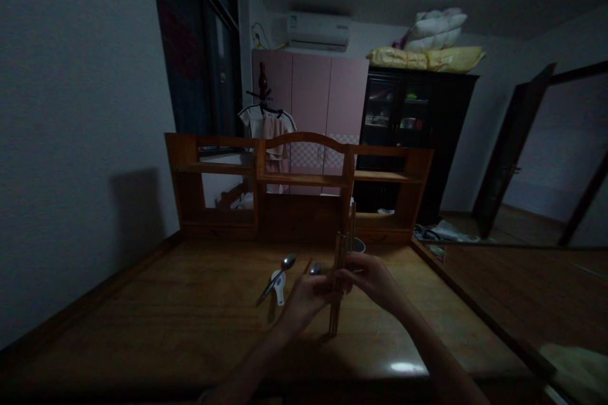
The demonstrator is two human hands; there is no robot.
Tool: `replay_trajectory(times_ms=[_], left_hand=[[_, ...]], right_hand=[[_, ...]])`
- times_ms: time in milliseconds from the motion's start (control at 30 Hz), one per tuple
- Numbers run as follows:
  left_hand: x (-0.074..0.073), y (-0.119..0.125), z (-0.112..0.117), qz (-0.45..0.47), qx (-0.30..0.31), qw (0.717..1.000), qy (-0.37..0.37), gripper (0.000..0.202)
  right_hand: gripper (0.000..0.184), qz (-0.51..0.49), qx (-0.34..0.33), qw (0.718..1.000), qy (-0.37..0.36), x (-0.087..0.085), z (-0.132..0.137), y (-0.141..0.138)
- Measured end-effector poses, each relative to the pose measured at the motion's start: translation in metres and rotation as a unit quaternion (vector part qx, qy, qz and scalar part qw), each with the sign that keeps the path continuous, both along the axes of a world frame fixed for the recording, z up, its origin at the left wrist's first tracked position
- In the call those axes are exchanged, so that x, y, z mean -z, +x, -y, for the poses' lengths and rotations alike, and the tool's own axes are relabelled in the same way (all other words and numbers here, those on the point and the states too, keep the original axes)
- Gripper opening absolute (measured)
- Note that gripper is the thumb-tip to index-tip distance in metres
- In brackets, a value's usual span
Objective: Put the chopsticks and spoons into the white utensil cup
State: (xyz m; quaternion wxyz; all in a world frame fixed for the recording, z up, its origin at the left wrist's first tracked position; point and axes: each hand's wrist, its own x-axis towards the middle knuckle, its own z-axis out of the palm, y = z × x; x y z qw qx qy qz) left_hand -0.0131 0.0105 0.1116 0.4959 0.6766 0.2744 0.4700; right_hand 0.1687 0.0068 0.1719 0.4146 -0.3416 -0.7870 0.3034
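Observation:
My left hand (304,300) is wrapped around several wooden chopsticks (338,253), held upright over the desk with their lower ends near its surface. Close beside it, my right hand (373,278) is closed, pinching another upright chopstick (353,224) that rises a little higher than the bundle. To the left, a metal spoon (287,261) lies across a white ceramic spoon (279,296) with a blue mark. A second metal spoon (315,269) shows just beyond my left hand, its handle hidden. Behind my right hand stands a round dark container (360,245), mostly covered.
The wooden desk (190,310) has a raised shelf unit (304,180) along its back edge. A wall (85,139) borders the left side. Beyond are a pink wardrobe (311,95), a dark cabinet (422,120) and an open door (515,145). Light is dim.

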Motion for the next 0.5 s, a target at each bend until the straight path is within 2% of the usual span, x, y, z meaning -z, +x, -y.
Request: replay_trajectory(times_ms=[133,333,500], left_hand=[[0.006,0.001,-0.003,-0.001,-0.006,0.999,-0.033,0.024],[0.007,-0.001,-0.001,-0.008,0.0,1.0,-0.014,0.02],[0.012,-0.001,-0.002,-0.013,-0.029,0.999,-0.029,0.021]], right_hand=[[0.027,-0.009,0.005,1.0,0.008,0.004,-0.002,-0.001],[0.023,-0.009,0.025,1.0,0.005,0.006,-0.001,-0.002],[0.018,-0.025,0.058,0.998,0.0,0.008,0.004,-0.006]])
